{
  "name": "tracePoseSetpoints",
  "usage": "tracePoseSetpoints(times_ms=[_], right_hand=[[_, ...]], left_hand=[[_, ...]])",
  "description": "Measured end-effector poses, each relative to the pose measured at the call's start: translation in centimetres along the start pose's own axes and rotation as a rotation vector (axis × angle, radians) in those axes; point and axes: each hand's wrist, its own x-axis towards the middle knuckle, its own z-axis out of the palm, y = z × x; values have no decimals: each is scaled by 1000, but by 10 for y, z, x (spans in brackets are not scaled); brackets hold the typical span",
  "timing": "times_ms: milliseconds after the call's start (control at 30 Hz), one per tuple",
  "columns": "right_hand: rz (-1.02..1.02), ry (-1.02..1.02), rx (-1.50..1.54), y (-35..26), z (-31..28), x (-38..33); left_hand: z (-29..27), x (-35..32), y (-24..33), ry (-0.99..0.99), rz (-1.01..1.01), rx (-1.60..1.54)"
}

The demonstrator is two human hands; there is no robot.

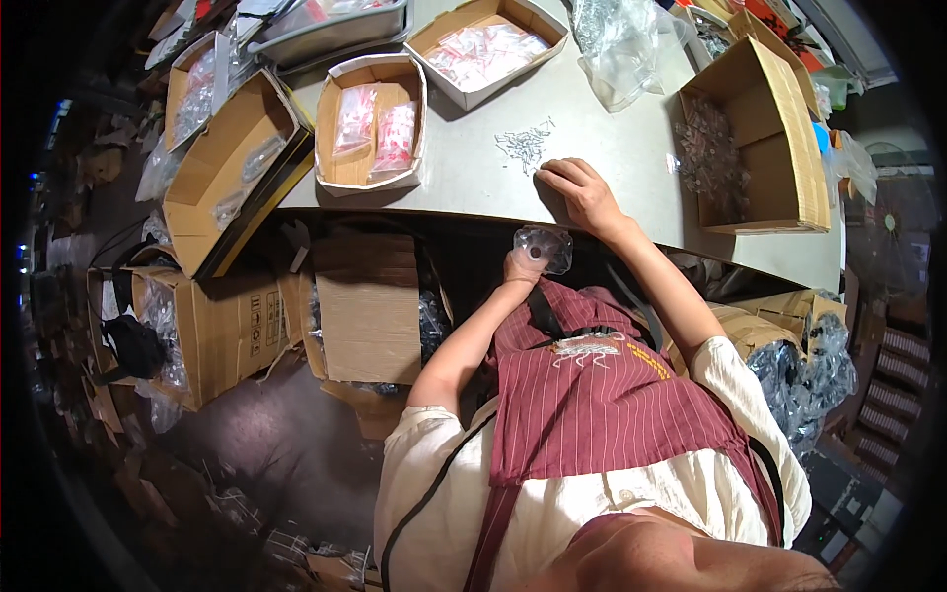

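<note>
Packing at a grey worktop [631, 148] in the upper middle of the frame.

An open cardboard box [760, 128] sits at upper right. At centre, the left hand [523, 266] is closed around a small clear plastic bag [545, 247] below the worktop edge; it looks light, limp and slippery, best pinched at its mouth. The right hand [584, 192] lies loosely curled, holding nothing, beside a heap of small metal pieces [526, 145].
</note>
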Motion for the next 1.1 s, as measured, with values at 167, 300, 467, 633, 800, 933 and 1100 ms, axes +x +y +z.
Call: tracePoseSetpoints(times_ms=[167,300,467,633,800,933,1100], right_hand=[[-27,-6,-35,3,-4,-9],[12,-16,-19,1,-8,-20],[248,156,7,4,-3,-25],[247,88,37,-11,6,-19],[240,54,131,-13,10,-19],[338,182,199,-13,13,-18],[229,65,77,-17,13,-18]], left_hand=[[-4,-2,3,-52,5,-64],[3,0,-3,-57,2,-51],[21,8,-16,57,58,-40],[21,11,-22,38,105,-114],[16,8,-17,39,126,-156],[17,10,-23,20,102,-88],[12,7,-12,18,125,-139]])
